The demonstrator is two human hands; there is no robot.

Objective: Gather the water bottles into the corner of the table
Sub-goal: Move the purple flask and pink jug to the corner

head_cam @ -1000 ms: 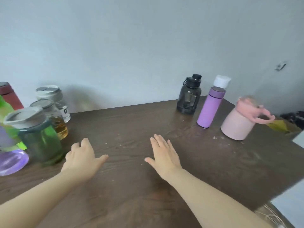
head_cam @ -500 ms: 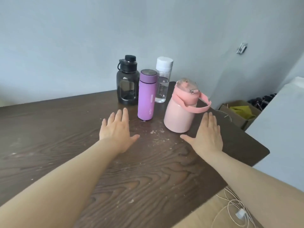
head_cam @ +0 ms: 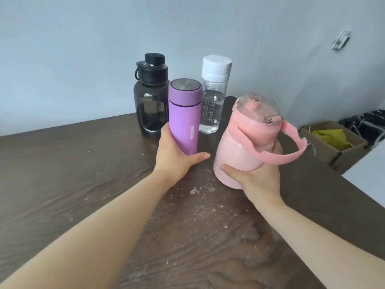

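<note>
Several bottles stand near the far right corner of the dark wooden table (head_cam: 83, 195). My left hand (head_cam: 174, 155) grips the lower part of a purple flask (head_cam: 184, 119) with a metal-topped lid. My right hand (head_cam: 256, 176) wraps the base of a squat pink bottle (head_cam: 241, 147) with a clear lid and a pink strap; it leans left. Behind them a smoky black bottle (head_cam: 150, 105) with a black cap and a clear bottle (head_cam: 212, 105) with a white cap stand upright close to the wall.
The grey wall runs right behind the bottles. Beyond the table's right edge, an open cardboard box (head_cam: 333, 142) with yellow cloth sits on the floor, next to a white surface (head_cam: 368, 174). Pale crumbs dot the tabletop near my hands.
The view swung right, away from the bottles at the table's left. Both hands, flat and open on the table before, now hold the purple flask and the pink bottle.
</note>
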